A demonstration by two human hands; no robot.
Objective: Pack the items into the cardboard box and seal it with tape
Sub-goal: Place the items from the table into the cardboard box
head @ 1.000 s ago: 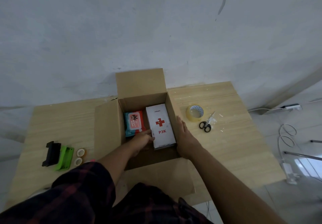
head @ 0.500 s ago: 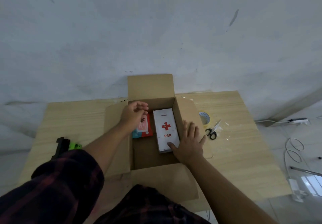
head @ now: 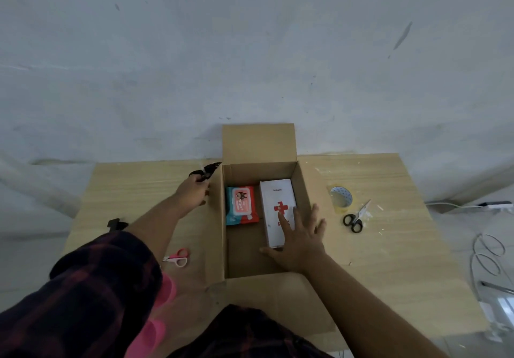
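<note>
Right hand (head: 300,238) pressing flat, fingers released, on first-aid box (head: 274,199), its long axis lying near-to-far; left hand (head: 192,193) fingers grasping black object (head: 207,169).

Only one view here, shot from a head-worn wide-angle cam tilted forward and down. The surface (head: 389,185) and the cardboard box (head: 258,143) are seen from close above, the left hand (head: 192,193) and right hand (head: 301,243) are caught reaching in from the bottom edge, and the upper half is filled by wall (head: 250,51).
</note>
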